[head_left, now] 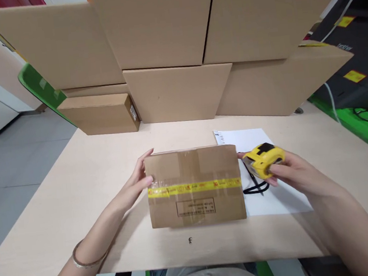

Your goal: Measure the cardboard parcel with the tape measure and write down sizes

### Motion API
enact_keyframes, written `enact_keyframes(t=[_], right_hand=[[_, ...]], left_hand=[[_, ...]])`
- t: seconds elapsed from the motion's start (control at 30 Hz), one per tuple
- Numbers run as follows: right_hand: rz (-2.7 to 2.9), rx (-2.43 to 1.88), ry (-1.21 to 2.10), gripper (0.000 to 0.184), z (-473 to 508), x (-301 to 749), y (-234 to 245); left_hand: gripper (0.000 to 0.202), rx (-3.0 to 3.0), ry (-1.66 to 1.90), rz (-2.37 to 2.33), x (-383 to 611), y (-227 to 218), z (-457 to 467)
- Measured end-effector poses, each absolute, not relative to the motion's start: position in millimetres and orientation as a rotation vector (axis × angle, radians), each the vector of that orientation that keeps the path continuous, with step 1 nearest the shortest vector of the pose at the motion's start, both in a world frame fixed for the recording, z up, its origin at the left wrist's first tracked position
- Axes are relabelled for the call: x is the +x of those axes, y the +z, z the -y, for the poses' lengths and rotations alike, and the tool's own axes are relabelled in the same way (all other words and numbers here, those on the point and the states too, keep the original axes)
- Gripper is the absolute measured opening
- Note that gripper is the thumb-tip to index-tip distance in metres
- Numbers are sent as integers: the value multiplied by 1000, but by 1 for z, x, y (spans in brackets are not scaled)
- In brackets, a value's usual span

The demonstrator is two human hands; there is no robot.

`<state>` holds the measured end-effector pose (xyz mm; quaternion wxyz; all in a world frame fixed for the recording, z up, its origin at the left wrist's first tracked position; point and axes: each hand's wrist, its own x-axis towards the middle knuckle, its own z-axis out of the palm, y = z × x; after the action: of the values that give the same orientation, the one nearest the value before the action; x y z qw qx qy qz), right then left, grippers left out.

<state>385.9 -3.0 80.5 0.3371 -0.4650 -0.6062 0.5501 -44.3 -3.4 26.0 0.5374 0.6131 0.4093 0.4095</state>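
A brown cardboard box (192,168) sits in front of me, with yellow printed tape running across it and a framed block of print that reads upside down. My left hand (141,175) grips the box's left end, thumb on the near face and fingers behind the edge. In my right hand (285,168) is a yellow and black tape measure (262,160), held by the box's right end. A black strap loop (256,189) hangs under the tape measure. Whether its blade is pulled out I cannot tell.
White paper (278,202) lies on the wooden table (114,163), partly under my right hand. A smaller closed carton (102,116) stands at the back left. Large cardboard panels (179,92) wall off the table's far edge. Dark equipment (345,66) with cables is at the right.
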Motion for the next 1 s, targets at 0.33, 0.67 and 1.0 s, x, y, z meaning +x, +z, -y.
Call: enact_keyframes(t=[0.33, 0.67, 1.0], right_hand=[[1892, -1019, 814, 49, -7, 323, 149], [2685, -633, 804, 36, -14, 209, 160], [2563, -996, 751, 37, 3, 317, 155]], left_hand=[[102, 2168, 1256, -649, -47, 3, 22], [134, 2124, 1277, -630, -55, -23, 32], [101, 2287, 1192, -595, -53, 3, 27]])
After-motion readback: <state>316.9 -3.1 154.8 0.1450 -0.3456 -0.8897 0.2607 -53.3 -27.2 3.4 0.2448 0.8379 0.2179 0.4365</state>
